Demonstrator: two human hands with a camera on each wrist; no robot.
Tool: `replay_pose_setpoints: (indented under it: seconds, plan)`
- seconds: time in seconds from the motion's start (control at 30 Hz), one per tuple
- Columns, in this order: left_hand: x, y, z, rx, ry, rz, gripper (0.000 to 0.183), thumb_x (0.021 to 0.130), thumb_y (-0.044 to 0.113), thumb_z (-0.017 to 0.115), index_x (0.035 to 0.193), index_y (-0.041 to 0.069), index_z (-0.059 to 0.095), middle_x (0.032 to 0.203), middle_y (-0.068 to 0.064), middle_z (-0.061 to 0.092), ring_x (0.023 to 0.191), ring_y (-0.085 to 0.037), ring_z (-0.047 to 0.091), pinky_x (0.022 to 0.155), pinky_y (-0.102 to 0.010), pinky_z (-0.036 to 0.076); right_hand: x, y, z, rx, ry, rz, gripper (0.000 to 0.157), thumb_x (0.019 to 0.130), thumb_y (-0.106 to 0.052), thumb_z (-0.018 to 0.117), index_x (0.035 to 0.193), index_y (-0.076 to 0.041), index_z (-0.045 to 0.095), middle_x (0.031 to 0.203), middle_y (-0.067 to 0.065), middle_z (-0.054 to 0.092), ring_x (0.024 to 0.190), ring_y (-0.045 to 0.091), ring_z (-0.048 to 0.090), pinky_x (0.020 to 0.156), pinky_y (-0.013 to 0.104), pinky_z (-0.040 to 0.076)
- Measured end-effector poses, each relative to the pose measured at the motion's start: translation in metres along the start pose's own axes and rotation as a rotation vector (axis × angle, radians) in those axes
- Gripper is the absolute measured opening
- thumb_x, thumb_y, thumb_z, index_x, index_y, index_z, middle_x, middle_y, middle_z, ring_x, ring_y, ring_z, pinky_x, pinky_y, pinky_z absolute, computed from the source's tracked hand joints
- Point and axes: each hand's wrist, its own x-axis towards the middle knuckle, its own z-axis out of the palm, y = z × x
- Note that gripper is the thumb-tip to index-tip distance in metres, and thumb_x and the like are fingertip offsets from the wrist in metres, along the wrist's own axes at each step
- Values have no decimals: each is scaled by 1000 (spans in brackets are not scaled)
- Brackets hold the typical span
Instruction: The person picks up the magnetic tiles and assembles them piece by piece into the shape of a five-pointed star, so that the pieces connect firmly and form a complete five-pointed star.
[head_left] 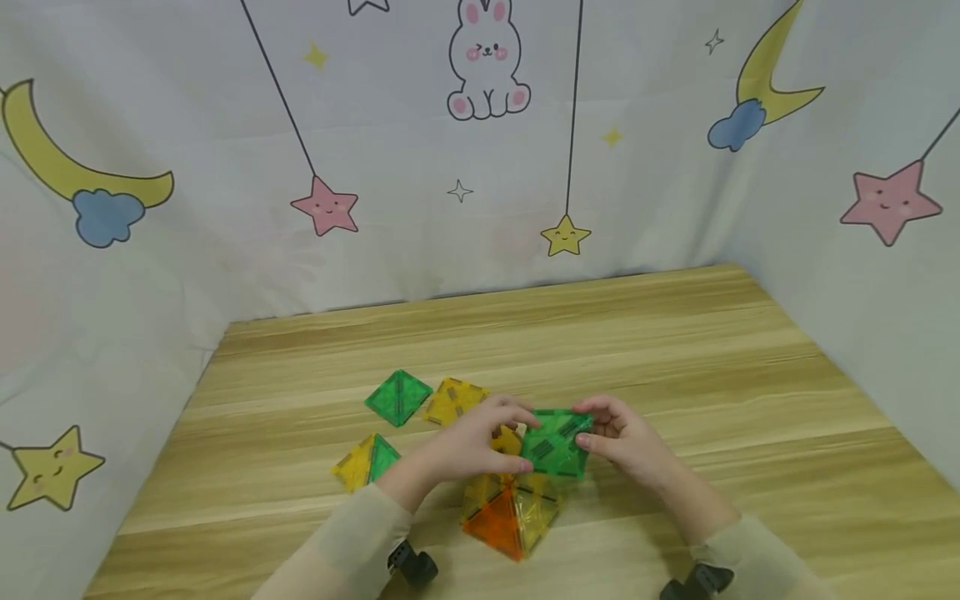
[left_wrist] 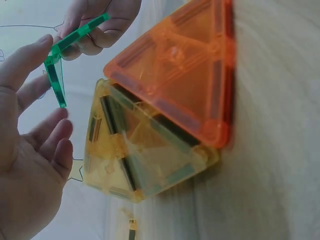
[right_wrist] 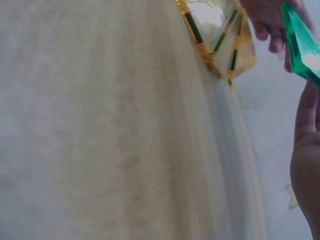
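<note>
Above the table, both hands hold a pair of green translucent magnetic tiles [head_left: 558, 454]. The left hand [head_left: 467, 442] pinches its left side between thumb and fingers. My right hand [head_left: 628, 448] grips the opposite edge the same way. Seen edge-on in the left wrist view, the green tiles [left_wrist: 75, 41] meet at an angle. Just below them on the table stands a pyramid-like shape, with an orange triangular tile [head_left: 497, 523] at the front and a yellow triangular tile [head_left: 537, 510] beside it. Part of the yellow tiles behind is hidden by the left hand.
Left of the hands lie a green tile pair [head_left: 386, 398], a yellow tile pair [head_left: 450, 402] partly behind the left hand, and a yellow-and-green pair [head_left: 356, 463]. The wooden table [head_left: 750, 400] is bordered by a printed white curtain [head_left: 405, 250] at the back and sides.
</note>
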Motion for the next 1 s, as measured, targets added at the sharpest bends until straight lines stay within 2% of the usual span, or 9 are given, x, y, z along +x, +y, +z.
replay_pose_setpoints:
  seconds: [0.2,0.33,0.57,0.8,0.9,1.0]
  plan:
    - [-3,-2,7,142,31,42,40,85,32,70,122,19,60,127,2,48,116,-17,43,94,-37,40,-7,8,3,44,72,19,36,86,10,56,111,-16,55,103,-3,63,89,10,61,75,24,51]
    - [-4,-3,11,210,41,64,39,85,31,70,120,18,62,122,4,54,115,-15,46,95,-35,39,-10,15,6,111,80,39,36,86,10,56,112,-15,54,102,-2,63,90,10,61,76,24,51]
    - [-6,-2,15,311,44,83,38,84,33,71,118,19,63,117,8,58,110,-13,47,95,-40,35,-16,24,9,226,90,159,33,87,7,57,113,-13,52,105,0,62,94,13,62,80,28,50]
    - [-9,-2,21,373,79,71,35,83,34,71,115,23,66,118,10,59,108,-14,43,86,-38,28,-18,27,12,217,96,189,33,86,4,60,113,-13,52,105,1,62,93,13,61,80,26,50]
    - [-10,-3,24,386,104,78,32,82,34,72,113,24,68,118,10,61,107,-14,42,86,-39,27,-18,27,12,200,100,207,32,87,4,60,114,-12,51,106,2,61,93,13,61,80,27,50]
    - [-10,-4,26,383,130,92,30,82,33,72,110,23,69,115,10,62,106,-14,41,89,-44,26,-19,26,12,172,106,233,33,87,2,60,117,-6,48,107,5,60,95,15,61,82,27,50]
